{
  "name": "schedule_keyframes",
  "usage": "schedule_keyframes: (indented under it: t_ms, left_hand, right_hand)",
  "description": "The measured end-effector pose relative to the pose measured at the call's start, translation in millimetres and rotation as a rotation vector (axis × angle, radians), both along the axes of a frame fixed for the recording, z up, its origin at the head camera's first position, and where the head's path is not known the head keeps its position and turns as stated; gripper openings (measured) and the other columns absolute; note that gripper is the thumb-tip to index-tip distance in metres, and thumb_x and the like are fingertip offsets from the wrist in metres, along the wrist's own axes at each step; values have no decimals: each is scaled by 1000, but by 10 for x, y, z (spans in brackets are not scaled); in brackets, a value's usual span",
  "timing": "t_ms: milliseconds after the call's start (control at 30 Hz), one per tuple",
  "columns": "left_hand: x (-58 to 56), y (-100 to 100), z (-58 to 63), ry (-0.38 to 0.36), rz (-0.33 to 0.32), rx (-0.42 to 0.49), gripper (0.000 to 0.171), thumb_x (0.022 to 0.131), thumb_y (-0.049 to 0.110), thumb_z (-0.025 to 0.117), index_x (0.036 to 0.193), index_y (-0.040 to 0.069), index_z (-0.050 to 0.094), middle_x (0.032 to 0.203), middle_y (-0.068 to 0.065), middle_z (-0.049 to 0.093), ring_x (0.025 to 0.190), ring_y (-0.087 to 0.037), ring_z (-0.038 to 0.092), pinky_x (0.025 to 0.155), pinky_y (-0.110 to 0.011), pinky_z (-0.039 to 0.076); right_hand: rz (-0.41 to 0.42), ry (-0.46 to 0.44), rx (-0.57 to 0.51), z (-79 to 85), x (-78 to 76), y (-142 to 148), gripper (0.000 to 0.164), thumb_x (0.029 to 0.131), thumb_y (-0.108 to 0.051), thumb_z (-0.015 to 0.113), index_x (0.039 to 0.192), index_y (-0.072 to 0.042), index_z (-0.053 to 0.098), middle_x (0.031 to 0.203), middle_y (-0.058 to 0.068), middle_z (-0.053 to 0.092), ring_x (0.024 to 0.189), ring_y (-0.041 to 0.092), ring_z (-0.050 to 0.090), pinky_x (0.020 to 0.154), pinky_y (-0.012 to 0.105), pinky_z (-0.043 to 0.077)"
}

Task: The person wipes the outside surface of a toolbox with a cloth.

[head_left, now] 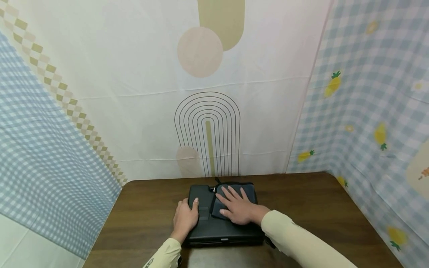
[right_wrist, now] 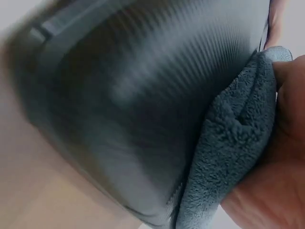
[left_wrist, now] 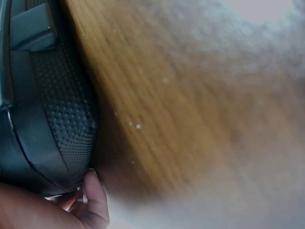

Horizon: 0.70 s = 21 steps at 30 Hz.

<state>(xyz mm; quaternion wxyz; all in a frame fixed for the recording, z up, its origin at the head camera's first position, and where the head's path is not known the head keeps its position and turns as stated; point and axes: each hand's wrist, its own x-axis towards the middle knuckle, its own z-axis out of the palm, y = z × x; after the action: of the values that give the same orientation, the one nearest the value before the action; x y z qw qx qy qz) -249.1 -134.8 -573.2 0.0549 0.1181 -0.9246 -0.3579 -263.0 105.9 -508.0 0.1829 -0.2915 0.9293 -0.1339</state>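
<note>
A black case (head_left: 214,232) with a ribbed lid and a front latch lies flat on the wooden table. My left hand (head_left: 185,217) grips its left edge, the thumb on the lid and the fingers down the side. In the left wrist view, fingertips (left_wrist: 95,195) touch the corner of the case's dotted side wall. Upon the right part of the lid lies a folded grey-blue cloth (head_left: 219,206) with dark edging. My right hand (head_left: 239,208) rests flat on this cloth, fingers spread. The right wrist view shows the fluffy cloth (right_wrist: 228,133) bunched under that hand.
The brown wooden table (head_left: 144,212) extends to both sides of the case. Behind it hangs a white printed curtain (head_left: 144,130), with blue checked cloths (head_left: 355,111) at the sides. A small dark strap (head_left: 217,180) sticks up behind the case.
</note>
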Motion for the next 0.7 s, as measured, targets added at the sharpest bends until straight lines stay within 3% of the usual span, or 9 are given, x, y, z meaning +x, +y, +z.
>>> schedule_keyframes:
  t_ms: [267, 400, 533, 700]
  left_hand:
    - [8, -4, -4, 8, -5, 10, 61, 111, 47, 53, 146, -2, 59, 132, -25, 64, 122, -45, 65, 98, -62, 55]
    - [10, 1, -5, 18, -12, 20, 61, 111, 47, 54, 146, -3, 59, 130, -25, 65, 121, -45, 65, 98, -62, 55]
    - [13, 0, 2, 26, -11, 26, 60, 111, 46, 54, 146, -3, 59, 131, -25, 65, 121, -45, 65, 99, -62, 55]
    - [21, -8, -4, 24, -12, 25, 60, 111, 46, 54, 146, -2, 59, 132, -26, 65, 122, -46, 65, 98, -63, 55]
  right_hand:
    - [75, -38, -61, -59, 581, 142, 66, 114, -56, 38, 173, -35, 16, 183, 4, 4, 171, 35, 2, 131, 75, 1]
    - [114, -6, -44, -122, 798, 196, 74, 111, -53, 51, 172, -40, 11, 183, 1, 2, 171, 34, 3, 129, 77, 6]
    - [151, 86, 20, -166, 900, 203, 88, 106, -42, 66, 172, -41, 7, 183, 0, 3, 171, 34, 7, 128, 77, 16]
    - [159, 165, 52, -217, 932, 189, 94, 104, -35, 71, 172, -41, 7, 183, 0, 6, 170, 34, 11, 126, 76, 22]
